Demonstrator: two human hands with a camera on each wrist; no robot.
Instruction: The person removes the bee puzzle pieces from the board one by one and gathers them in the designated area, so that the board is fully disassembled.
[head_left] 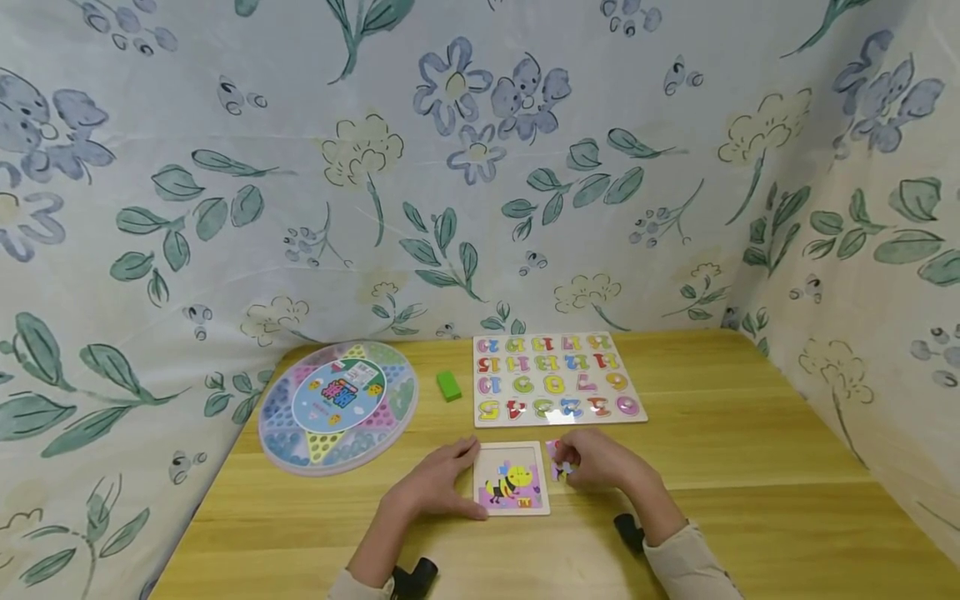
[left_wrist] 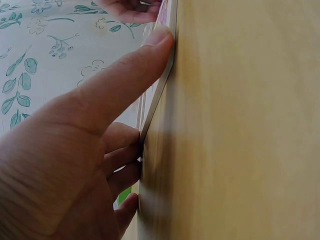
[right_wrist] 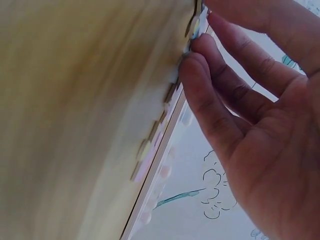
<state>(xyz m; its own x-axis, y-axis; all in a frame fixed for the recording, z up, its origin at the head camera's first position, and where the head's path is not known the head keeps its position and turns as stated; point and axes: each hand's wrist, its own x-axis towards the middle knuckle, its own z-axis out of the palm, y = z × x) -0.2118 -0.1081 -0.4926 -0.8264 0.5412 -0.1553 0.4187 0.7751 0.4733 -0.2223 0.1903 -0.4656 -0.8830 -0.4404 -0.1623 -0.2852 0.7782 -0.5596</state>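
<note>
A small square jigsaw puzzle tray (head_left: 486,457) with a yellow-and-black bee picture lies on the table. My left hand (head_left: 438,485) holds its left side, thumb at the near corner and fingers at the far one. In the left wrist view, the left thumb (left_wrist: 120,80) lies along the tray's edge. Just right of the tray are loose pink jigsaw pieces (head_left: 556,469), partly hidden by my right hand (head_left: 600,461). Its curled fingers pinch at a piece there. The right wrist view shows the fingers (right_wrist: 210,100) close against the row of pieces (right_wrist: 150,150).
Behind the tray lies a white number puzzle board (head_left: 558,421). A green block (head_left: 448,386) sits left of that board. Further left is a round Chinese checkers board (head_left: 405,408) under a clear cover. A floral curtain (head_left: 480,250) rises along the table's back edge.
</note>
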